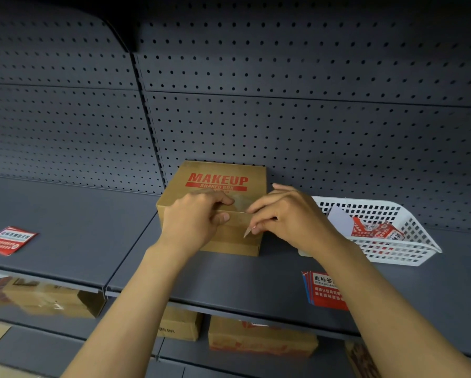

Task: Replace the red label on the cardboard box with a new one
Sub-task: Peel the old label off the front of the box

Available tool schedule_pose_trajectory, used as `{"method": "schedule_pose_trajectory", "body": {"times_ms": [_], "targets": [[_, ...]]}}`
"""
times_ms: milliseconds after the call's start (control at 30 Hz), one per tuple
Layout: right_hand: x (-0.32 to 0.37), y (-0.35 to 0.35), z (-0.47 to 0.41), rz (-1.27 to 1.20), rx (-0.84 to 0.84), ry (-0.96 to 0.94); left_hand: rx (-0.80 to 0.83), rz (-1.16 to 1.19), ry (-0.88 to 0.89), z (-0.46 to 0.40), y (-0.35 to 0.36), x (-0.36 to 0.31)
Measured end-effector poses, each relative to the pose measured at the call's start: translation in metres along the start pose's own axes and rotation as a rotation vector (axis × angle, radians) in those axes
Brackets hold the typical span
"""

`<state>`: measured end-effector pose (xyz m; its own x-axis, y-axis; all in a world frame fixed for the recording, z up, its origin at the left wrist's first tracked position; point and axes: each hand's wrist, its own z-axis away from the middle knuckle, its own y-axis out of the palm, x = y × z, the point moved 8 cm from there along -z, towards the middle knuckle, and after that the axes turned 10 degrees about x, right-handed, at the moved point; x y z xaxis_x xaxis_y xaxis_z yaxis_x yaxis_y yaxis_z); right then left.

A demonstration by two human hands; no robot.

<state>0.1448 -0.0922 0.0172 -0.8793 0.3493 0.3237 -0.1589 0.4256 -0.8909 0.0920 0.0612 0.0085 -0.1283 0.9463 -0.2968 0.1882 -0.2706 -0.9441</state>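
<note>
A brown cardboard box (223, 175) printed "MAKEUP SHARED BOX" in red stands on the grey shelf (92, 227) against the pegboard. My left hand (190, 216) grips its front top edge, fingers on the lid and thumb on the front face. My right hand (286, 216) rests at the box's right front, thumb and forefinger pinched together near a pale sliver. A pale, shiny patch (239, 203) lies over the front edge between my hands. No red label shows on the box. A stack of red labels (324, 291) lies on the shelf under my right forearm.
A white plastic basket (408, 255) to the right of the box holds crumpled red labels (376, 230) and a white slip. One red label (9, 240) lies far left on the shelf. More cardboard boxes (261, 339) sit on the shelf below.
</note>
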Motion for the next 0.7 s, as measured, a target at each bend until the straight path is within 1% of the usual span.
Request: {"method": "schedule_pose_trajectory", "body": {"times_ms": [267,333,400,567,633,700], "targets": [[-0.011,0.000,0.010,-0.036,0.007,0.010,0.022,0.024,0.008,-0.002,0.004,0.002],[-0.011,0.000,0.012,-0.011,-0.001,0.012,0.019,0.016,0.002,-0.002,0.004,0.003],[-0.009,-0.003,0.015,0.018,-0.024,-0.007,0.009,0.009,0.004,-0.002,0.004,0.004],[-0.018,-0.014,0.026,-0.027,-0.109,0.026,0.028,-0.006,0.017,0.000,0.005,-0.001],[-0.021,-0.009,0.031,-0.070,-0.110,0.037,0.064,0.043,0.012,0.002,0.007,-0.004],[-0.024,-0.005,0.038,-0.145,-0.097,0.069,0.124,0.155,0.029,0.005,0.010,-0.016]]}}
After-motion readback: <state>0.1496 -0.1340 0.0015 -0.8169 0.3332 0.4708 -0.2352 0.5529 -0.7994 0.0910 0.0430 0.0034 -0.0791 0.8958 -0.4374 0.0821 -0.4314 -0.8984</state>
